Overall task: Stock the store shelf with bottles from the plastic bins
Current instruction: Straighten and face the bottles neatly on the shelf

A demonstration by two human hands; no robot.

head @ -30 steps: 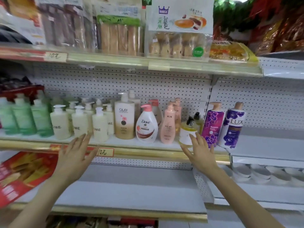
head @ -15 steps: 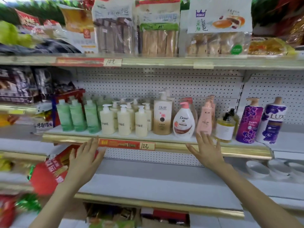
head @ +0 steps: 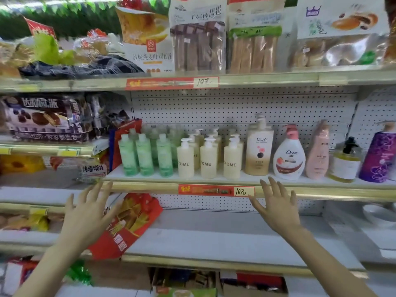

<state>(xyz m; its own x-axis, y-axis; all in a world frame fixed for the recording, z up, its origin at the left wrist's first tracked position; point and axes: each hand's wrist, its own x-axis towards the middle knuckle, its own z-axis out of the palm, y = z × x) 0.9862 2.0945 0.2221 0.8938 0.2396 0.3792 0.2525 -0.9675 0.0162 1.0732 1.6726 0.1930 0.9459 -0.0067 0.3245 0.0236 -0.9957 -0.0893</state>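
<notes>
Facing: store shelf (head: 150, 186), bottles standing upright in a row along it.
Left hand (head: 85, 213): fingers spread, palm toward the shelf, holding nothing; fingertips reach the gold front edge in view, contact cannot be told.
Right hand (head: 276, 209): fingers spread, empty; fingertips overlap the same edge, just right of the red price tag (head: 216, 190).
Bottles, left to right: green bottles (head: 145, 157), cream pump bottles (head: 207, 161), Olay bottle (head: 259, 153), Dove bottle (head: 289, 159), pink bottle (head: 318, 157), yellow bottle (head: 345, 166) with black pump, purple bottle (head: 379, 157) at frame edge.
Lower shelf (head: 214, 232): white; red snack bag (head: 132, 224) lies at its left end, partly behind the left hand.
</notes>
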